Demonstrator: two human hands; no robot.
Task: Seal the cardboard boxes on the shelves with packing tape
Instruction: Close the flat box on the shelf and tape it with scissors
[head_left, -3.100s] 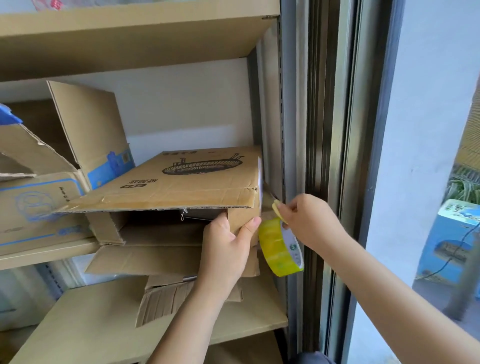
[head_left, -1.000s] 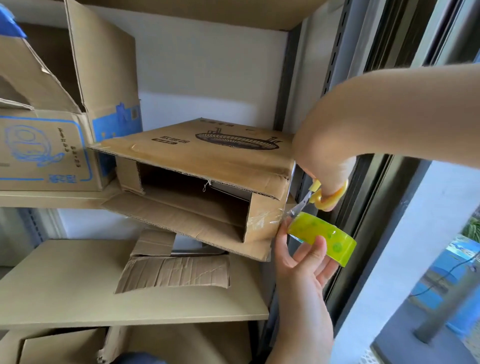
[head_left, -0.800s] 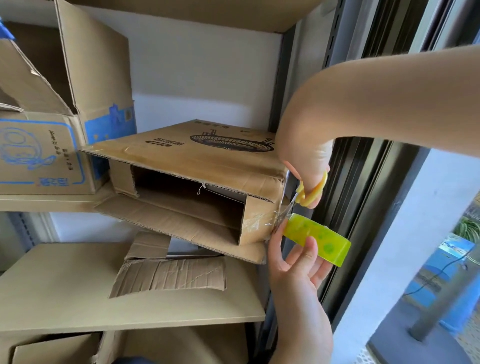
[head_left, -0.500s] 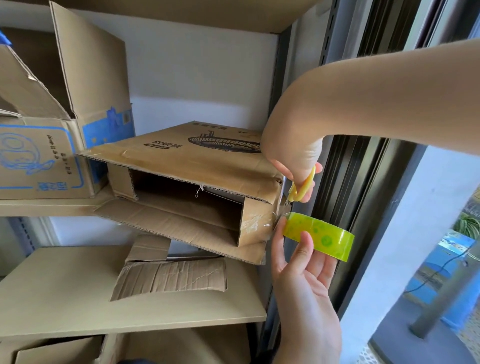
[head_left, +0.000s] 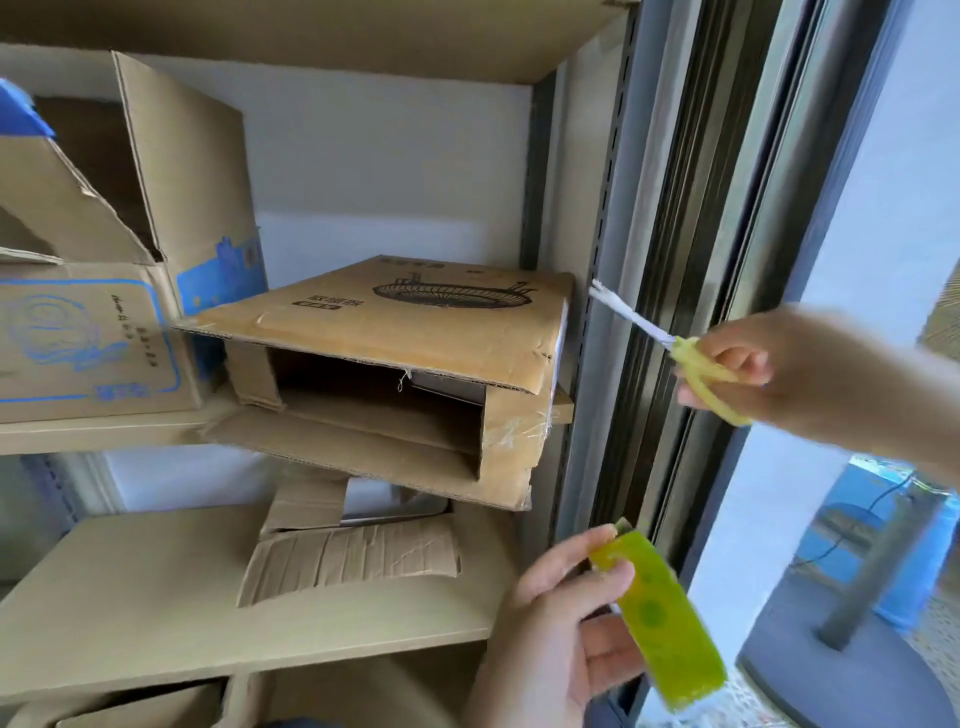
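Tape roll (head_left: 657, 616), green, nearest the camera: now drawn down and clear of the box it touched half a second ago, so the strip reads as cut. Left hand (head_left: 561, 618) grips it, fingers curled round the rim. Right hand (head_left: 753, 374), also withdrawn, fingers through yellow scissors (head_left: 696, 364), blades near closed. Flat cardboard box (head_left: 395, 358), middle shelf: tape patch on right end flap; long front flaps open, unsealed. Blue-printed box (head_left: 88, 343) behind left, top open.

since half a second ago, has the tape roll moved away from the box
Yes. The tape roll, held in the left hand, has dropped down and away from the taped corner of the fan box.
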